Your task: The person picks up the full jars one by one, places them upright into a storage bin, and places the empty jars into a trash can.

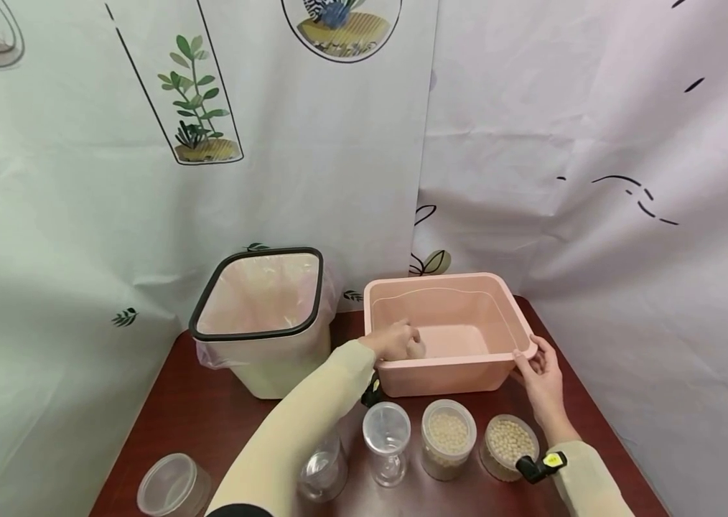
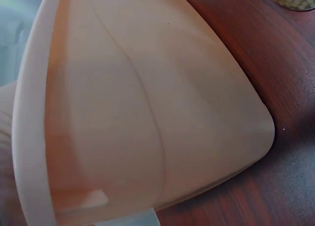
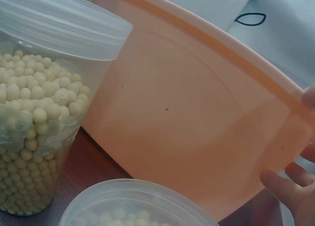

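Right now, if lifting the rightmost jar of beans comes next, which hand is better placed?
Probably the right hand. It grips the near right corner of the tub, just beyond the jar, though it must let go first. The left hand is at the tub's left end, farther from that jar.

basin [image 1: 448,378], right of centre: pink plastic, smooth, satin sheen | tabletop [image 1: 225,424], bottom: red-brown wood grain, glossy | bin [image 1: 286,362], centre left: smooth plastic; liner [image 1: 214,355]: thin crinkly film | bean jar [image 1: 446,445], lower right: clear plastic, glossy | backdrop [image 1: 325,179], top: creased sheet, soft sheen
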A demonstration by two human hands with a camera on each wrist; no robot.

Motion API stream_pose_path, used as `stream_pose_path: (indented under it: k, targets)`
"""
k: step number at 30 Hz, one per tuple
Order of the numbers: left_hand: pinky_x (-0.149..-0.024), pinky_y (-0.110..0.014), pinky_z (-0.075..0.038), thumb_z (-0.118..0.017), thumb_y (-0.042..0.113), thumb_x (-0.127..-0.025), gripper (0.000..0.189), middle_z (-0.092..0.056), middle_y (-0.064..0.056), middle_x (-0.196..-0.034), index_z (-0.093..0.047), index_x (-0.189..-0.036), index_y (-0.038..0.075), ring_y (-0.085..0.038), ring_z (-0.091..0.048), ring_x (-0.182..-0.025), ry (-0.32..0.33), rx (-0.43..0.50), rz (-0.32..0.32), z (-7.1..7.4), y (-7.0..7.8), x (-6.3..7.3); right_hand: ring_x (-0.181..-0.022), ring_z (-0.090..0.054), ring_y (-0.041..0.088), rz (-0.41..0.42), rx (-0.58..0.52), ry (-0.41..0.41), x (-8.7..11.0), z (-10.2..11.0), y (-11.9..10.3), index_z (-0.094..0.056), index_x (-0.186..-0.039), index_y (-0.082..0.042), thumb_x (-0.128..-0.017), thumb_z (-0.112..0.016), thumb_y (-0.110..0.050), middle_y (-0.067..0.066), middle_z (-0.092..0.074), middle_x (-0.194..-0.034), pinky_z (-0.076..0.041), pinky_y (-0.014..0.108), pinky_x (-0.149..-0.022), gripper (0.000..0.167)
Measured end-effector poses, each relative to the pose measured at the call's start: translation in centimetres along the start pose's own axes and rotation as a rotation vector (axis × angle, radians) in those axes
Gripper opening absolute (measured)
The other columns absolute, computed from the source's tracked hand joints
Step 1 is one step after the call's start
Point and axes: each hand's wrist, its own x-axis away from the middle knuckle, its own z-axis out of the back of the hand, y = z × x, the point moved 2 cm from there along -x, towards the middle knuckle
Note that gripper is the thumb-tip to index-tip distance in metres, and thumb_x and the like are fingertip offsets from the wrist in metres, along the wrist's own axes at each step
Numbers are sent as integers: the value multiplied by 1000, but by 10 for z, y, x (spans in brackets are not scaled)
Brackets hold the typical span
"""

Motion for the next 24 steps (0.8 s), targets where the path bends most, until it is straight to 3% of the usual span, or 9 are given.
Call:
stream_pose_path:
  k: [2,4,7,9,11,13,21,24]
  targets:
    - [-84,-25,-41,-66,16,-83,28,-57,-5,-110,-66,-111,9,-18,-50,-102,-36,-13,6,0,0,1,-107,-54,16,8,-31,-22,0,0,0,-37,-140,-27,-88,-64,-20,10,-45,-129,-53,26,-67,59]
    - [-85,-26,-40,-64,16,-86,26,-60,-5,-110,-65,-111,8,-19,-50,-104,-65,-29,8,0,0,3,-108,-54,19,12,-130,-83,12,-7,-25,-38,-139,-21,-90,-62,-16,13,-46,-128,-53,32,-73,56]
    - [-86,-27,-40,-63,14,-87,27,-59,-6,-111,-64,-114,8,-19,-49,-105,-76,-31,6,1,1,4,-107,-54,20,18,-170,-102,12,-7,-25,-38,-140,-18,-90,-61,-12,15,-45,-128,-53,33,-74,56]
    - [-87,-26,-40,-63,14,-87,30,-59,-6,-113,-63,-116,7,-19,-50,-106,-58,-27,-1,1,1,5,-108,-54,19,15,-129,-94,12,-8,-24,-37,-140,-20,-90,-62,-15,14,-45,-129,-53,32,-74,56]
    - [-88,-26,-40,-65,16,-86,33,-58,-6,-114,-61,-117,7,-18,-51,-107,-29,-17,-10,2,1,6,-106,-54,14,13,-19,-36,2,-1,0,-36,-141,-26,-89,-63,-19,9,-45,-128,-53,25,-68,59]
    - [-89,-25,-40,-67,20,-85,37,-56,-7,-115,-60,-119,7,-18,-52,-106,6,-19,-25,5,2,6,-105,-54,15,9,-1,-16,1,0,0,-37,-140,-28,-88,-64,-22,9,-46,-127,-53,25,-67,59]
    - [-89,-28,-42,-67,32,-85,44,-50,-10,-123,-58,-121,9,-19,-51,-108,83,18,8,28,10,20,-105,-55,14,18,-126,-89,11,-6,-30,-38,-140,-21,-88,-64,-15,10,-47,-126,-53,31,-71,58]
    - [-91,-30,-42,-67,30,-86,43,-51,-10,-122,-58,-121,7,-20,-51,-109,121,20,-3,35,14,26,-104,-54,13,21,-135,-85,9,-4,-27,-37,-140,-21,-88,-65,-13,10,-46,-127,-53,31,-69,60]
